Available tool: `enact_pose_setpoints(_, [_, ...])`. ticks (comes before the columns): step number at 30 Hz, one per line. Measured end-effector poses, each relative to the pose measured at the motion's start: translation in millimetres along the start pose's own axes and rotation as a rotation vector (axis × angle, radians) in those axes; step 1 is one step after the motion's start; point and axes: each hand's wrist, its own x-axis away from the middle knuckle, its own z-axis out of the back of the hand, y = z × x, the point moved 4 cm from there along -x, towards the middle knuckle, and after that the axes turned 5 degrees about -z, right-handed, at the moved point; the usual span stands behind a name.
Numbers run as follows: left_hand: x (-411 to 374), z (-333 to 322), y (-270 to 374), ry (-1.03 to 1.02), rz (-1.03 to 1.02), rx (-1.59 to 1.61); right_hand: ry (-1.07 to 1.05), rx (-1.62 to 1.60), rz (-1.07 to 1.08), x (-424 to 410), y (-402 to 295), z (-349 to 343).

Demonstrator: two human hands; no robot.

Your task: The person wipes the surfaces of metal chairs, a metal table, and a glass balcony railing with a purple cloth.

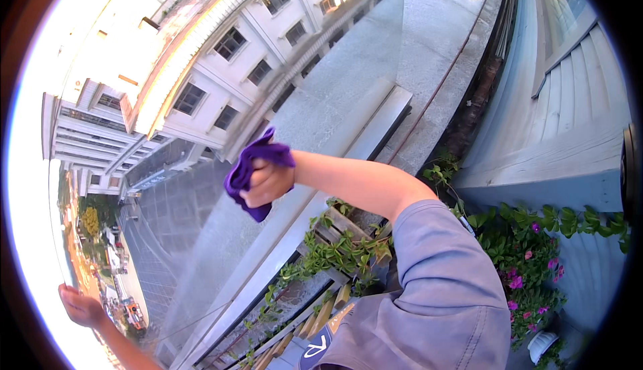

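My right hand (269, 181) grips a crumpled purple cloth (246, 174), which bunches around the fingers. The cloth is up against or just in front of a clear glass panel (226, 249); whether it touches the glass I cannot tell. A pale metal rail (306, 209) runs along the foot of the panel. At the lower left, my left hand (83, 307) is raised with its fingers curled at a thin line that looks like the glass edge. Glare there hides whether the fingers hold it.
Leafy vines climb over a wooden planter (346, 229) below my right arm. Pink flowers (517, 282) and a white pot (542, 345) are by the blue-grey plank wall (572, 269). Beyond the glass lie a concrete ledge (427, 33), a paved yard far below (166, 239) and a white building (211, 78).
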Motion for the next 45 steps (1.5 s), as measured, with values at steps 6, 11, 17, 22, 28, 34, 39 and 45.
enact_pose_setpoints(6, [4.8,-24.7,-104.5,0.043,0.192,0.153,-0.087,0.421,-0.266,101.2,163.1,189.0])
enact_pose_setpoints(11, [-4.9,-17.8,-112.4,0.047,-0.185,-0.222,0.329,0.712,-0.731,181.9,227.2,254.6])
enact_pose_setpoints(17, [6.4,-7.8,-78.8,0.425,-0.846,-1.012,0.839,0.312,-1.162,398.8,210.5,239.7])
enact_pose_setpoints(22, [-2.7,40.4,-82.0,0.347,-0.741,-0.911,1.106,0.131,-1.484,516.8,108.2,163.5])
enact_pose_setpoints(28, [-26.5,18.3,-92.4,0.208,-0.528,-0.598,1.378,0.071,-1.963,560.0,31.3,109.4])
enact_pose_setpoints(34, [-22.8,-2.3,-51.8,0.152,-0.226,-0.286,0.999,0.322,-1.512,390.9,91.6,146.0])
enact_pose_setpoints(39, [-14.3,-23.2,1.9,0.099,0.048,-0.006,0.698,0.512,-1.329,182.0,138.3,161.7])
enact_pose_setpoints(45, [-16.2,-19.5,35.6,0.024,0.073,-0.035,0.314,0.551,-0.986,-83.5,128.1,102.8])
